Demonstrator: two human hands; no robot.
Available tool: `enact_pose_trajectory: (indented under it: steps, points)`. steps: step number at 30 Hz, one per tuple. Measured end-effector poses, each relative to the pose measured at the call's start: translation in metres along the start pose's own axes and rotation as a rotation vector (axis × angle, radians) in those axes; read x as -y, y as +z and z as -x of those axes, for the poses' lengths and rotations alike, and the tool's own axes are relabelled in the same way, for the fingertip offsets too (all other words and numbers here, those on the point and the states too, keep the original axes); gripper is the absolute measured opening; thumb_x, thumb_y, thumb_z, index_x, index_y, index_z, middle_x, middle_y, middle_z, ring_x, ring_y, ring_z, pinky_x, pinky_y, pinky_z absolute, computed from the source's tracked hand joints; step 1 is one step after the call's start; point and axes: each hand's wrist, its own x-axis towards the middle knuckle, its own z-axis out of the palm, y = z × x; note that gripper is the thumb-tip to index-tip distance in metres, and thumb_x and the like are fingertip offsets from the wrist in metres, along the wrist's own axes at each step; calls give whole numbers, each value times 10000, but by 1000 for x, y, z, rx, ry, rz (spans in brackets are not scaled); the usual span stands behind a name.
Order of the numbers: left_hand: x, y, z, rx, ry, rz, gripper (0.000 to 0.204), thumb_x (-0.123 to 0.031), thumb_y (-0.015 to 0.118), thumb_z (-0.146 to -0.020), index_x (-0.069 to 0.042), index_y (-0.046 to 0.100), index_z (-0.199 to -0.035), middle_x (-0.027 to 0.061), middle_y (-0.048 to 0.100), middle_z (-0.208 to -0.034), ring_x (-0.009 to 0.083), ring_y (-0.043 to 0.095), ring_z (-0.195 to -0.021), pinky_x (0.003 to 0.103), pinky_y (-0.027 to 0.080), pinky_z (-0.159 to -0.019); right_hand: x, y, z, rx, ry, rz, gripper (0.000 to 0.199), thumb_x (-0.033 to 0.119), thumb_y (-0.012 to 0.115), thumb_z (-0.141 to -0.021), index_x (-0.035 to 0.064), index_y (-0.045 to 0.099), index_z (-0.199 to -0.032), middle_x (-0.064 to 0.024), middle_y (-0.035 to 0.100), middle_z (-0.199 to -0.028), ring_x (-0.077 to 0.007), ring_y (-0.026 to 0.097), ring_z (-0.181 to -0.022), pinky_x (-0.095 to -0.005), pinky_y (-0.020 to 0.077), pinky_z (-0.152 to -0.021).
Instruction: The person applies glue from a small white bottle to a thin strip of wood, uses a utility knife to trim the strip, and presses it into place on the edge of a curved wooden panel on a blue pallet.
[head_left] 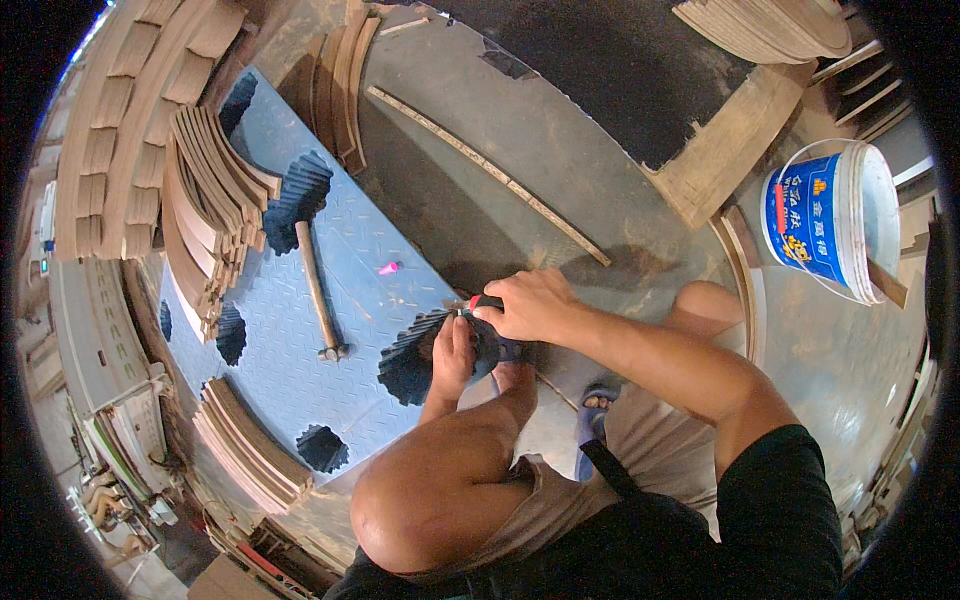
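Observation:
My right hand point(535, 305) is closed around a small hand tool with a red-and-black handle point(487, 303) and a metal end; its exact kind is too small to tell. My left hand point(455, 352) is closed in a pinch right beside that metal end, and what its fingers grip is hardly visible. Both hands meet over the right edge of a blue sheet with a raised tread pattern point(280, 290), next to a dark ridged patch point(405, 360). On the sheet lie a wooden-handled hammer point(316, 292) and a small pink piece point(389, 268).
Curved wooden strips point(215, 190) are stacked at the sheet's left, with more strips point(250, 445) at its lower edge. A thin wooden strip point(490, 175) lies on the floor ahead. At the right stands a blue-and-white bucket point(850, 220). Brown board point(735, 150) borders a black area.

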Motion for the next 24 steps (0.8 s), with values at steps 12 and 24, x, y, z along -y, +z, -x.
enact_pose_trajectory:
  steps: [12,24]
  points:
    - [-22,-8,15,-16,-17,91,410,-341,448,-1229,-38,587,-991,49,557,-781,173,509,-722,376,451,-676,-31,3,-21,-99,-138,-458,598,650,705,-1028,121,820,-1282,-213,819,-1154,-432,783,-1092,-489,606,-931]
    - [-37,-7,10,33,170,138,221,-246,474,-1211,-39,537,-1163,87,597,-974,191,571,-842,352,492,-791,-48,-16,-10,67,6,229,424,407,747,-1028,96,712,-1316,-196,802,-1195,-430,760,-1143,-568,590,-976]
